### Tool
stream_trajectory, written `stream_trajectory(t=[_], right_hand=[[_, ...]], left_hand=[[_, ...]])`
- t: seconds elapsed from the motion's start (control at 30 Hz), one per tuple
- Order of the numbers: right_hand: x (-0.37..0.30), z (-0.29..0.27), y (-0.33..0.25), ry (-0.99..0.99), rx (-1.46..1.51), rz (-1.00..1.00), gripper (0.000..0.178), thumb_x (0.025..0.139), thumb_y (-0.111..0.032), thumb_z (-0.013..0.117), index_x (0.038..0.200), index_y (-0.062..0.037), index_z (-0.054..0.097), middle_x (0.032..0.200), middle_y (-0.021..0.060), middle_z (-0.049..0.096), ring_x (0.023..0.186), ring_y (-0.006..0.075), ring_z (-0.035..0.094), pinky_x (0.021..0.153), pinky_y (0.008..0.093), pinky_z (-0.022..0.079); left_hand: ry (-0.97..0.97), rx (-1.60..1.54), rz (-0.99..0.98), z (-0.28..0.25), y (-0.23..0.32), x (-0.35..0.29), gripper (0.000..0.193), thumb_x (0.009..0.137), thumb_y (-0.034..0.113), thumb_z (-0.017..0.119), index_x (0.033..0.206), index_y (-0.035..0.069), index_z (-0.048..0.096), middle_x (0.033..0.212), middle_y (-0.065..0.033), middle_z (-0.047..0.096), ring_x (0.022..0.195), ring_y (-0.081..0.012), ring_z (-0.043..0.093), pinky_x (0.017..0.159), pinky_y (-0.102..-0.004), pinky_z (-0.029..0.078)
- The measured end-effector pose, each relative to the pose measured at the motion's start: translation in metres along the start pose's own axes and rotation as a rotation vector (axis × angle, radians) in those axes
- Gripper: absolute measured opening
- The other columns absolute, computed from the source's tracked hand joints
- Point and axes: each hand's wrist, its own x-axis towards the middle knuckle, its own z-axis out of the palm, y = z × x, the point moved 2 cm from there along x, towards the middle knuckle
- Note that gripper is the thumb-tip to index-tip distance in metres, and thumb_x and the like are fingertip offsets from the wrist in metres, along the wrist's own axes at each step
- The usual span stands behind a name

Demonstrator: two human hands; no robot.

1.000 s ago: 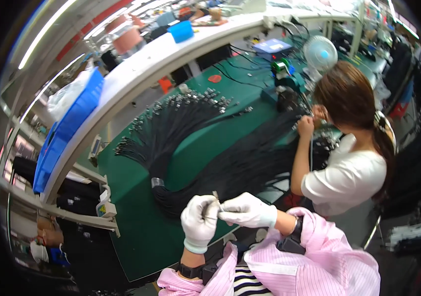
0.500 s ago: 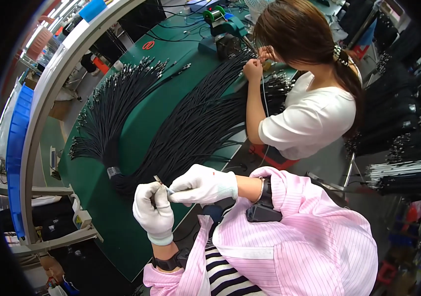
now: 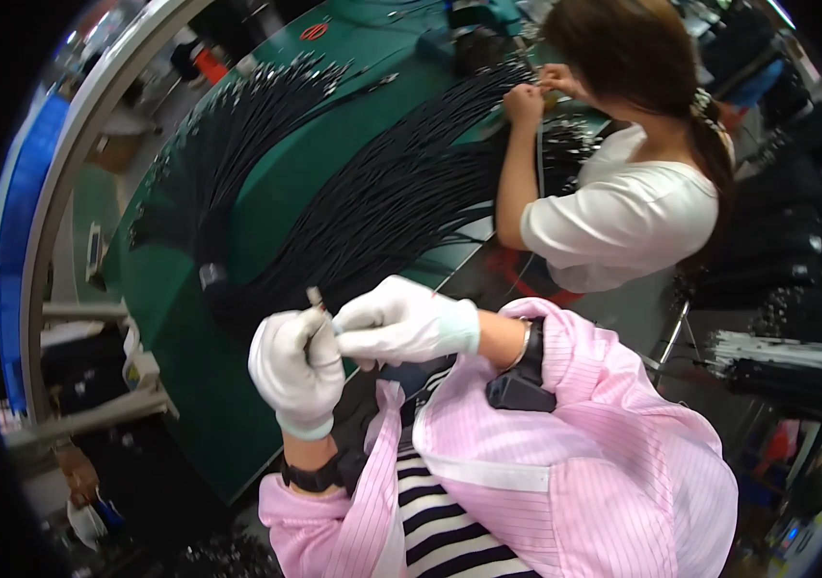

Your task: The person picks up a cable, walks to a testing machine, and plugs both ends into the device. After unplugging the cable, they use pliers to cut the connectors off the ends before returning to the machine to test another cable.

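Observation:
Both my hands wear white gloves and meet in front of me, close to the table's near edge. My left hand (image 3: 297, 374) is closed, its thumb and fingers pinching a small, thin metal-tipped piece (image 3: 315, 298) that pokes up from the fingertips. From the right, my right hand (image 3: 409, 321) is closed too, with its fingertips at the lower end of that piece. Gloves hide most of it, so its exact kind does not show. Just beyond the hands lies a long bundle of black cables (image 3: 363, 212) with metal ends.
On the green table (image 3: 185, 385), a tied cable bunch (image 3: 212, 275) fans out at left. Red-handled scissors (image 3: 314, 32) lie at the far side. A co-worker in a white shirt (image 3: 623, 212) works at the right. A curved metal frame (image 3: 56, 193) borders the left; black cables (image 3: 758, 260) hang at right.
My view has shifted, so the table and co-worker sit differently in the picture. Both hands stay together on the small piece, a little higher in the picture.

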Motion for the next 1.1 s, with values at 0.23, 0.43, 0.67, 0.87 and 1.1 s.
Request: stream_trajectory(t=[0.23,0.43,0.67,0.87,1.1], right_hand=[[-0.005,-0.001,-0.011,0.004,0.024,0.155,0.024,0.085,-0.025,0.055,0.081,-0.0032,0.063,0.059,-0.0009,0.056,0.048,0.0038,0.046,0.044,0.0194,0.038],[-0.003,0.002,-0.006,-0.016,0.146,0.095,0.021,0.085,-0.022,0.057,0.081,-0.0023,0.062,0.059,-0.0010,0.055,0.049,0.0033,0.046,0.044,0.0191,0.036],[-0.006,0.002,-0.010,0.008,0.140,0.120,0.022,0.086,-0.022,0.057,0.080,-0.0020,0.062,0.060,-0.0010,0.055,0.050,0.0034,0.046,0.044,0.0189,0.036],[-0.008,0.002,-0.009,-0.004,0.124,0.101,0.021,0.086,-0.022,0.057,0.080,-0.0021,0.062,0.061,-0.0005,0.056,0.050,0.0039,0.046,0.045,0.0191,0.036],[-0.005,0.001,-0.012,-0.028,-0.048,-0.018,0.016,0.084,-0.016,0.058,0.082,-0.0006,0.062,0.060,0.0017,0.057,0.049,0.0045,0.050,0.043,0.0199,0.040]], left_hand=[[0.042,-0.075,-0.044,0.002,-0.001,0.000,0.015,0.076,0.005,0.064,0.086,0.005,0.052,0.065,-0.0068,0.054,0.051,-0.0217,0.052,0.047,-0.0307,0.040],[0.131,-0.191,-0.104,-0.001,-0.001,-0.005,0.019,0.074,0.003,0.066,0.088,0.004,0.053,0.065,-0.0056,0.055,0.051,-0.0170,0.054,0.045,-0.0265,0.041],[0.169,-0.370,-0.239,0.001,0.000,-0.008,0.020,0.074,-0.001,0.065,0.090,0.002,0.054,0.067,-0.0061,0.056,0.054,-0.0130,0.054,0.046,-0.0222,0.041],[0.081,-0.249,-0.127,-0.002,0.002,-0.003,0.017,0.074,-0.004,0.064,0.089,0.001,0.056,0.072,-0.0074,0.058,0.058,-0.0107,0.055,0.050,-0.0193,0.042],[0.125,-0.244,-0.096,-0.003,0.002,-0.002,0.016,0.072,0.001,0.066,0.084,0.004,0.056,0.067,-0.0048,0.059,0.052,-0.0134,0.054,0.046,-0.0228,0.043]])
